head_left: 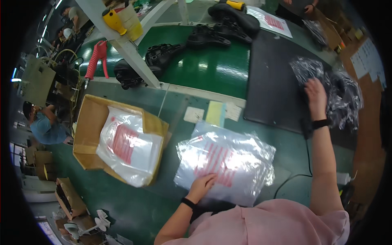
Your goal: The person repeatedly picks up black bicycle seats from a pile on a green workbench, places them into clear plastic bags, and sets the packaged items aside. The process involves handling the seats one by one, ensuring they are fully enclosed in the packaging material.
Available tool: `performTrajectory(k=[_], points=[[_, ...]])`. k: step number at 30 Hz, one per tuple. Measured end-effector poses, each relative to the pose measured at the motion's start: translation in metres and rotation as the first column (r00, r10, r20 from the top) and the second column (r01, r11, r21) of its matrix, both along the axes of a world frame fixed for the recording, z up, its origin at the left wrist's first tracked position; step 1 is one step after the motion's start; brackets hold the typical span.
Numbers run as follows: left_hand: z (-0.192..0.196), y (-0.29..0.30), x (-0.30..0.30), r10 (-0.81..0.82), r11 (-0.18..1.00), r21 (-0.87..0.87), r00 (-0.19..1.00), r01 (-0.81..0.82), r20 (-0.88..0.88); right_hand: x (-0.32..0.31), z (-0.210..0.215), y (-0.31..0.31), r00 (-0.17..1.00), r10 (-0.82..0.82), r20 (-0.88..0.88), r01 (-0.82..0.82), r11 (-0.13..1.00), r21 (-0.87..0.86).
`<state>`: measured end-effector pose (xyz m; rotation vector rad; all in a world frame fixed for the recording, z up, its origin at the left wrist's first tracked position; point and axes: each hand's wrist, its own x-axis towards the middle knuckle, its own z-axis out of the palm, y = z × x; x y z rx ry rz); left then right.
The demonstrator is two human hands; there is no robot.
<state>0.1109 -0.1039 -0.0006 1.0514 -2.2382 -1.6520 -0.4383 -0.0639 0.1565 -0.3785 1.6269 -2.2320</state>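
A loose stack of clear plastic bags with red print (pixel 228 163) lies on the green bench in front of me. My left hand (pixel 201 188) rests on its near left part, fingers stretched out over the top bag. At the far right, my right hand (pixel 317 98) reaches over the black mat (pixel 277 85), its fingers extended and slightly blurred. It is beside black items in crinkled clear wrap (pixel 345 100); another clear-wrapped bundle (pixel 306 69) lies just beyond its fingertips. Whether the fingers touch the wrap, I cannot tell.
An open cardboard box (pixel 87 134) at left holds more red-printed bags. Black bicycle saddles (pixel 161 57) lie across the green surface behind a white metal frame (pixel 134 61). A red air gun (pixel 98 59) hangs at left. Other people stand at far left and far right.
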Motion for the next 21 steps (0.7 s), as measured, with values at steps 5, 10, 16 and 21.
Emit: performTrajectory(k=[5,10,16,21], points=[[-0.002,-0.033,0.01,-0.043,0.943,0.332,0.995,0.011,0.09,0.141,-0.057,-0.273,0.439,0.689,-0.577,-0.291,0.716,0.634],[-0.008,-0.032,0.015,-0.016,0.981,0.19,0.998,0.026,-0.053,0.196,-0.102,-0.474,-0.052,0.681,-0.73,-0.107,0.723,0.682],[-0.011,-0.045,0.013,0.11,0.966,0.235,0.994,-0.104,-0.013,0.167,-0.149,-0.595,-0.116,0.85,-0.514,0.119,0.526,0.842],[-0.009,-0.051,0.01,0.165,0.957,0.236,0.986,-0.168,0.033,0.161,-0.133,-0.591,-0.241,0.742,-0.625,0.063,0.655,0.753]])
